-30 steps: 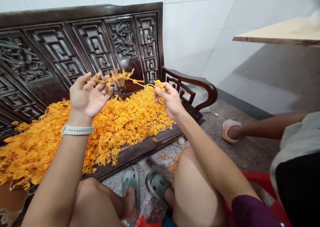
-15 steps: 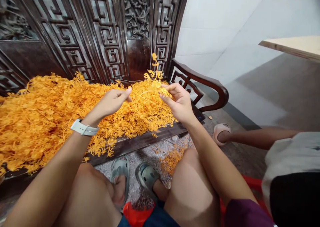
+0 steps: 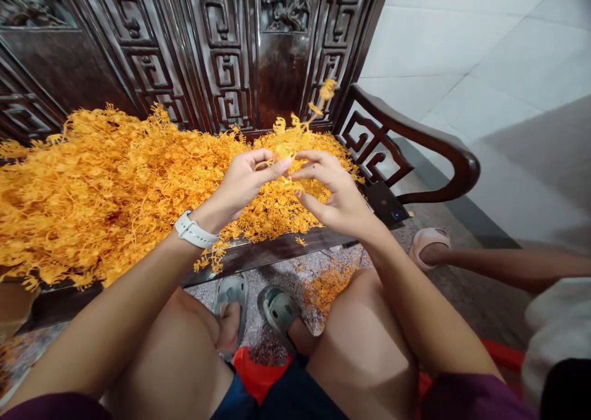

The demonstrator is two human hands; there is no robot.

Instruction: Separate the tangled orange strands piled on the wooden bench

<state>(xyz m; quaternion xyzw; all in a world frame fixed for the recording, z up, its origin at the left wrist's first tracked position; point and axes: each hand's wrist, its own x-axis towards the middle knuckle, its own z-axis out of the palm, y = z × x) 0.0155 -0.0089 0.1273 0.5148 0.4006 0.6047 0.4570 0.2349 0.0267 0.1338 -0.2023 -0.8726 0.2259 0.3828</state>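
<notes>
An orange plastic flower sprig (image 3: 305, 126) stands up between my two hands, its tip blurred and leaning right. My left hand (image 3: 247, 180), with a pale watch strap on the wrist, has its thumb and forefinger closed on the sprig's lower part. My right hand (image 3: 337, 195) is just to the right, fingers and thumb apart around the sprig's lower flowers. Whether its fingertips touch the sprig is hard to see. Beneath both hands spreads a large heap of similar orange pieces (image 3: 138, 186) on a dark wooden bench (image 3: 272, 246).
A carved bench back (image 3: 281, 81) rises behind the heap, and a curved armrest (image 3: 443, 155) closes the right end. A dark phone (image 3: 388, 203) lies beside the armrest. Orange bits (image 3: 327, 287) are scattered on the floor. Another person's leg (image 3: 494, 266) is at the right.
My left hand has moved right and come to the sprig, its thumb and forefinger now closing on it. My right hand has loosened its pinch. The sprig now leans right, and the view has shifted.
</notes>
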